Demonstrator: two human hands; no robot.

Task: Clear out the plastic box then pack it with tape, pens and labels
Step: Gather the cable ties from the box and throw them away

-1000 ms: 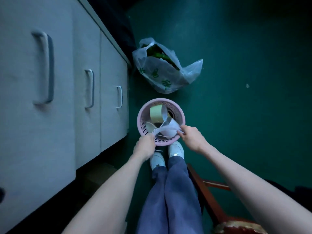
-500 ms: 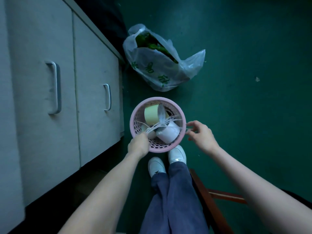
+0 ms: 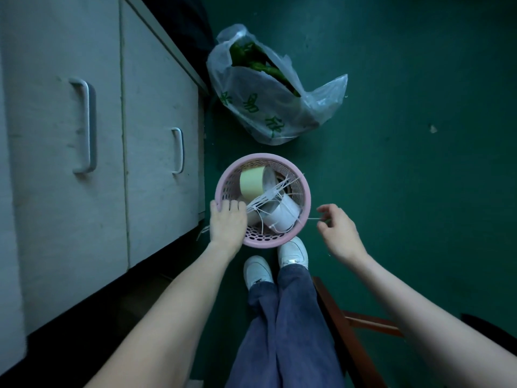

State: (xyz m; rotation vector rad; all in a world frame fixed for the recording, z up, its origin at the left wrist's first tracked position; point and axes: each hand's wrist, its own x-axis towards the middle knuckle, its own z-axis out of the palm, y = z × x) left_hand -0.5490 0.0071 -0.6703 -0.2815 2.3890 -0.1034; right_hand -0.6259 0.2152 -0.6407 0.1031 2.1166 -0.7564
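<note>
Pink perforated basket (image 3: 305, 201) on green floor (image 3: 405, 191), just ahead of white shoes (image 3: 292, 249). Inside basket: beige tape roll (image 3: 250, 183), white roll (image 3: 282, 217), tangle of white cable ties (image 3: 268, 196). Left hand (image 3: 227, 224) on basket's near-left rim, fingers curled over the rim. Right hand (image 3: 337, 228) just right of basket, fingers pinching one thin white tie (image 3: 313, 219). Plastic bag (image 3: 268, 107) beyond basket.
</note>
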